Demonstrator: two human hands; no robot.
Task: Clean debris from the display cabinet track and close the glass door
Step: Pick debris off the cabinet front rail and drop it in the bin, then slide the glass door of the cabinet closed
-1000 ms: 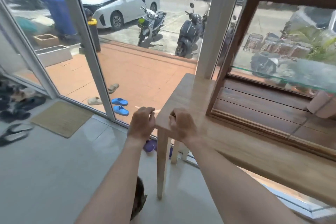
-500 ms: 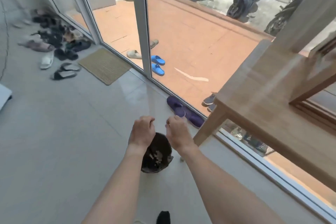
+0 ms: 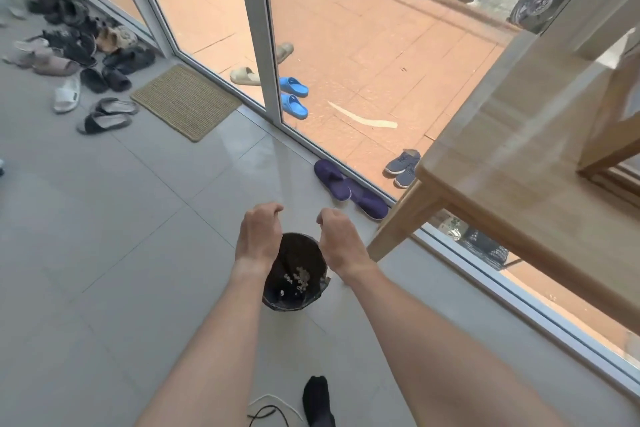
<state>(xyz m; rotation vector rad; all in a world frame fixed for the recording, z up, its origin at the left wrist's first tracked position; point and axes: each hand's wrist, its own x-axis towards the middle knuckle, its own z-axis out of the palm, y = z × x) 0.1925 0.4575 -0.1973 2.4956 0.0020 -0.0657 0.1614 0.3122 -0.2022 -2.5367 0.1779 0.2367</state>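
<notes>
Most of the view is pale tiled floor (image 3: 104, 253), bounded by a glass wall (image 3: 346, 45) with a terrace and parked scooters beyond it. On the right stands the wooden table (image 3: 519, 156), and at the far right edge only a corner of the display cabinet's frame (image 3: 609, 135) shows; its track and glass door are out of view.

Below the hands sits a small dark bin (image 3: 294, 274), upright on the floor near the table leg, with pale crumbs of debris (image 3: 299, 277) lying at its bottom.

Both arms reach out over it. The left hand (image 3: 258, 236) and the right hand (image 3: 341, 241) hover side by side above the rim, each loosely curled with fingers bent inward. Whether either holds any debris I cannot tell, since the palms face away.

Judging by this, the step is dropping swept-up bits into the bin. To do it well, keep both hands directly over the opening, low to the rim, then uncurl and rub the fingers so fine grit falls inside, not on the tiles.
</notes>
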